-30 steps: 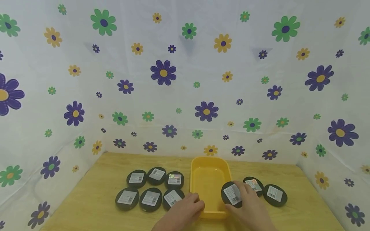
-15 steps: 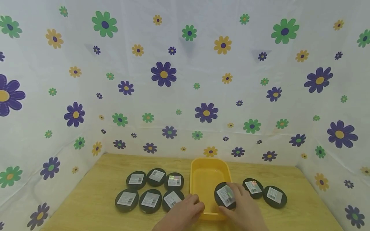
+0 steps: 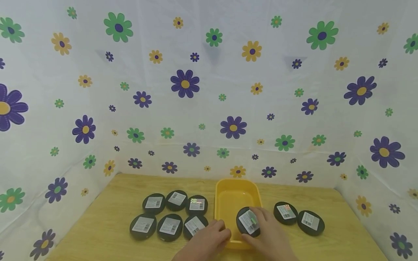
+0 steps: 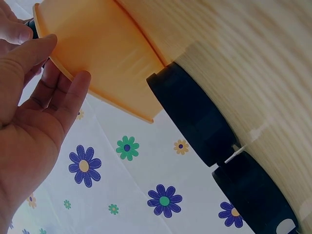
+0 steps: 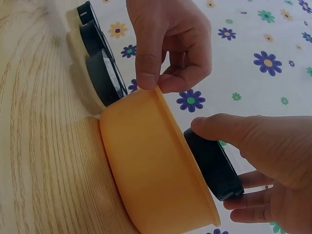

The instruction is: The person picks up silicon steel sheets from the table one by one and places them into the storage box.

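A yellow plastic tub [image 3: 228, 204] stands at the front middle of the wooden table. My left hand [image 3: 209, 239] pinches its near left rim between thumb and curled fingers, as the right wrist view shows. In my right hand [image 3: 272, 233], a round black case [image 3: 245, 224] with a white barcode label is held by its edge between thumb and fingers. It is tilted and sits just above the tub's rim, over the right part of the opening. In the right wrist view, the black case [image 5: 212, 163] is by the rim of the tub [image 5: 146, 165].
Several matching black cases [image 3: 169, 227] lie label up in two rows left of the tub, one partly hidden by my left hand. Two more cases [image 3: 311, 222] lie to the right on the table [image 3: 107, 224]. A flower-printed sheet [image 3: 209, 108] encloses the back and sides.
My right hand has moved left with the black case, from the tub's right edge to over its opening. My left hand stays at the rim.
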A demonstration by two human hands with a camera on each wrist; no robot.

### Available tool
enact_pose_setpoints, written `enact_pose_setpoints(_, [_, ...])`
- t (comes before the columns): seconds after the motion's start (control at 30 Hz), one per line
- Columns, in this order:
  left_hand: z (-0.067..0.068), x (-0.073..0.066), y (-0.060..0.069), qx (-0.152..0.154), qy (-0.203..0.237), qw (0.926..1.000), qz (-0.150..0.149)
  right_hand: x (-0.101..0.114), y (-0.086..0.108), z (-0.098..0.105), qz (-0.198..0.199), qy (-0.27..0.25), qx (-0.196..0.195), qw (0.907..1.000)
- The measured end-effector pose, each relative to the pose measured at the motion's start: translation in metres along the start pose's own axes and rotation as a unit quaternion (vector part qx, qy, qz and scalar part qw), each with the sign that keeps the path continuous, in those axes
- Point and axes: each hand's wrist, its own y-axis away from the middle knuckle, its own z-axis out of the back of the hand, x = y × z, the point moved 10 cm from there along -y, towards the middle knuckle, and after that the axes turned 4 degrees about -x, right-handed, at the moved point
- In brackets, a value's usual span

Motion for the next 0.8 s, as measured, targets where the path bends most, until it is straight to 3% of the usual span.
enact_pose_setpoints(0.17, [0.000, -0.001, 0.002, -0.009, 0.001, 0.9999, -0.005, 0.001, -0.002, -0.005, 0.003, -0.006, 0.000, 1.0000])
enact_pose_setpoints(0.4, [0.000, -0.002, 0.003, -0.027, 0.001, 0.9995, -0.016, 0.011, -0.006, -0.013, 0.046, 0.014, 0.006, 0.9988])
enact_pose_setpoints(0.8, [-0.001, 0.001, 0.002, -0.005, 0.010, 0.9999, 0.004, 0.003, -0.014, -0.029, 0.011, -0.005, 0.078, 0.9969])
